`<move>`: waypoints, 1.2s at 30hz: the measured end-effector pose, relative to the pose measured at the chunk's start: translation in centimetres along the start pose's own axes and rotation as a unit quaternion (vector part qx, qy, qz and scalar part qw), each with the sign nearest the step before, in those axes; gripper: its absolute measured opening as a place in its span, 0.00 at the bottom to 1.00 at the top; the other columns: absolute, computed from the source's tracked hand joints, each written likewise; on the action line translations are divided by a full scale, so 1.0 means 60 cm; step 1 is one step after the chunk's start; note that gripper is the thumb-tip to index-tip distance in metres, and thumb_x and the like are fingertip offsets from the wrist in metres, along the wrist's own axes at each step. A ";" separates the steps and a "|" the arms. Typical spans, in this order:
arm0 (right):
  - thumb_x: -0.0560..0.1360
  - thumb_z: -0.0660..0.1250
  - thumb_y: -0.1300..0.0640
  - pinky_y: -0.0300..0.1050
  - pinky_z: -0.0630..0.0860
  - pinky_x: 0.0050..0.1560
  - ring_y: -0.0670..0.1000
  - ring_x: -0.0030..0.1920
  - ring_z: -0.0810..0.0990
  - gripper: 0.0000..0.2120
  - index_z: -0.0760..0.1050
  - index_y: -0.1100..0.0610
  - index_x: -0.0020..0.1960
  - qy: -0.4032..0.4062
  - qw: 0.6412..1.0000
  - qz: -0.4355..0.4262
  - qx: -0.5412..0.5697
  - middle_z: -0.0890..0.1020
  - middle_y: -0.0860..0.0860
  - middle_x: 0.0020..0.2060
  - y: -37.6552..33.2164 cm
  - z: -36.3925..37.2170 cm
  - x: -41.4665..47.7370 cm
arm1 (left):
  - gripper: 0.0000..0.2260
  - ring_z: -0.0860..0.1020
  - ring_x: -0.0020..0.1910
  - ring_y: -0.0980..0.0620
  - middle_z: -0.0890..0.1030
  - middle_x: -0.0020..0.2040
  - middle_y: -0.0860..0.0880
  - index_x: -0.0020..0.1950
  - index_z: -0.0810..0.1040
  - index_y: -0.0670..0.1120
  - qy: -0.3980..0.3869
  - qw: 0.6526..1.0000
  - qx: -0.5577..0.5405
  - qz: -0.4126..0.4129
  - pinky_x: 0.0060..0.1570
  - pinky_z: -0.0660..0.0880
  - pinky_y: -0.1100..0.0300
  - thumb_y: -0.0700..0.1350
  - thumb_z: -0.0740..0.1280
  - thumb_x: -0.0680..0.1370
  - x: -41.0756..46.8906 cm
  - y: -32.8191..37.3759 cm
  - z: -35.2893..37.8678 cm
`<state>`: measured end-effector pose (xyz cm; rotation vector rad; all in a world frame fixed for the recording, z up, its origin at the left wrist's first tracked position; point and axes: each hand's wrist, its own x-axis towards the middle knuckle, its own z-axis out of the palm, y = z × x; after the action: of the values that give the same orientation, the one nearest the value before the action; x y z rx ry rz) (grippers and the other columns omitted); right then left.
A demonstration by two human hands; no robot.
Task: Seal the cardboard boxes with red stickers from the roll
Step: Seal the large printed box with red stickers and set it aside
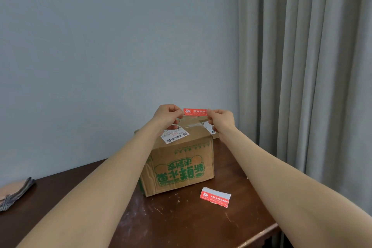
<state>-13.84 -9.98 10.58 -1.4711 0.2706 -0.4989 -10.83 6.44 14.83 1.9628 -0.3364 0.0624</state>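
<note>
My left hand (168, 115) and right hand (220, 120) each pinch an end of a red sticker (194, 112), stretched flat just above the cardboard box (181, 165); sticker roll (215, 197) sits on the table (181, 223) nearby.

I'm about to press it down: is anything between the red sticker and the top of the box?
Nothing visible does. The left hand and right hand pinch the ends of the sticker over the far edge of the box. Old clear tape and a white label lie flat on top, with the label nearer the camera.
</note>
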 end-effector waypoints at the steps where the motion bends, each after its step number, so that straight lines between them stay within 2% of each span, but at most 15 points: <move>1: 0.77 0.67 0.56 0.40 0.70 0.33 0.47 0.31 0.71 0.12 0.74 0.57 0.35 0.000 1.000 -0.005 -0.011 0.76 0.51 0.31 -0.001 0.001 0.003 | 0.04 0.74 0.33 0.54 0.79 0.43 0.48 0.43 0.78 0.44 0.013 1.000 0.008 -0.006 0.28 0.75 0.65 0.39 0.66 0.77 0.003 -0.004 0.001; 3: 0.77 0.67 0.56 0.42 0.71 0.36 0.48 0.32 0.72 0.12 0.74 0.56 0.35 -0.001 0.999 -0.018 -0.038 0.76 0.50 0.31 -0.003 0.001 0.008 | 0.04 0.75 0.33 0.53 0.80 0.43 0.46 0.43 0.79 0.43 0.051 0.998 0.028 -0.019 0.29 0.75 0.64 0.40 0.67 0.77 0.010 -0.013 -0.001; 6: 0.77 0.67 0.56 0.45 0.72 0.39 0.51 0.35 0.74 0.13 0.73 0.56 0.34 -0.004 0.998 -0.034 -0.059 0.78 0.52 0.32 -0.005 -0.004 0.016 | 0.10 0.76 0.33 0.52 0.82 0.45 0.45 0.48 0.80 0.39 0.096 0.994 0.026 -0.035 0.31 0.75 0.62 0.46 0.67 0.78 0.019 -0.026 -0.009; 12: 0.76 0.67 0.55 0.48 0.72 0.40 0.54 0.37 0.74 0.13 0.73 0.56 0.34 -0.023 0.996 -0.043 -0.080 0.78 0.56 0.36 -0.007 -0.005 0.023 | 0.17 0.76 0.41 0.55 0.81 0.49 0.48 0.56 0.79 0.41 0.055 0.998 -0.013 -0.011 0.35 0.74 0.63 0.55 0.65 0.78 0.018 -0.015 0.002; 15: 0.76 0.68 0.55 0.48 0.72 0.40 0.55 0.37 0.74 0.13 0.73 0.56 0.34 -0.023 0.996 -0.040 -0.077 0.78 0.56 0.36 -0.006 -0.004 0.027 | 0.17 0.76 0.41 0.55 0.82 0.47 0.50 0.52 0.82 0.43 0.041 0.999 -0.029 -0.011 0.36 0.75 0.62 0.56 0.67 0.76 0.019 -0.008 0.005; 20: 0.76 0.69 0.54 0.50 0.73 0.42 0.54 0.38 0.74 0.13 0.74 0.56 0.34 -0.033 0.996 -0.032 -0.081 0.79 0.55 0.36 -0.006 0.000 0.034 | 0.10 0.75 0.39 0.55 0.82 0.46 0.48 0.52 0.81 0.42 0.039 0.999 -0.002 -0.009 0.36 0.74 0.62 0.47 0.69 0.76 0.023 -0.006 0.010; 23: 0.75 0.69 0.54 0.48 0.72 0.41 0.53 0.36 0.74 0.14 0.73 0.56 0.32 -0.026 0.995 -0.027 -0.094 0.77 0.54 0.33 -0.003 0.004 0.040 | 0.08 0.75 0.37 0.55 0.81 0.43 0.48 0.51 0.81 0.41 0.043 0.999 0.015 -0.019 0.33 0.73 0.64 0.45 0.69 0.77 0.028 -0.010 0.012; 26: 0.74 0.69 0.53 0.44 0.69 0.37 0.49 0.31 0.70 0.14 0.73 0.55 0.32 -0.025 0.991 -0.018 -0.128 0.75 0.51 0.30 0.001 0.007 0.048 | 0.06 0.71 0.33 0.54 0.81 0.43 0.47 0.44 0.81 0.43 0.055 0.995 0.081 -0.020 0.33 0.70 0.61 0.46 0.69 0.76 0.036 -0.019 0.019; 30: 0.72 0.70 0.51 0.45 0.67 0.38 0.51 0.33 0.69 0.13 0.72 0.56 0.33 -0.030 0.985 -0.003 -0.170 0.74 0.53 0.33 0.016 0.010 0.059 | 0.07 0.73 0.33 0.50 0.77 0.36 0.49 0.40 0.80 0.46 0.057 0.981 0.185 -0.018 0.39 0.70 0.58 0.48 0.68 0.76 0.046 -0.032 0.026; 32: 0.71 0.70 0.51 0.45 0.68 0.38 0.51 0.35 0.71 0.11 0.73 0.57 0.36 -0.037 0.981 0.003 -0.190 0.75 0.53 0.34 0.023 0.010 0.062 | 0.08 0.72 0.32 0.49 0.75 0.32 0.49 0.41 0.82 0.47 0.052 0.972 0.227 -0.022 0.37 0.69 0.58 0.48 0.67 0.76 0.050 -0.038 0.029; 34: 0.71 0.70 0.51 0.46 0.69 0.38 0.52 0.35 0.73 0.12 0.73 0.57 0.35 -0.040 0.979 0.002 -0.202 0.77 0.54 0.35 0.030 0.011 0.066 | 0.09 0.72 0.29 0.51 0.75 0.29 0.50 0.41 0.83 0.47 0.047 0.967 0.249 -0.031 0.35 0.68 0.60 0.48 0.66 0.76 0.052 -0.042 0.032; 36: 0.70 0.71 0.51 0.46 0.71 0.39 0.52 0.36 0.74 0.12 0.73 0.57 0.35 -0.037 0.978 0.003 -0.203 0.78 0.54 0.35 0.034 0.013 0.070 | 0.11 0.71 0.27 0.52 0.74 0.27 0.50 0.36 0.81 0.47 0.047 0.965 0.255 -0.038 0.33 0.67 0.61 0.48 0.66 0.76 0.058 -0.045 0.036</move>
<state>-9.49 -11.27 9.16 -1.8823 0.3322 -0.3961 -7.01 4.76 12.24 2.4713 -0.1928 0.2093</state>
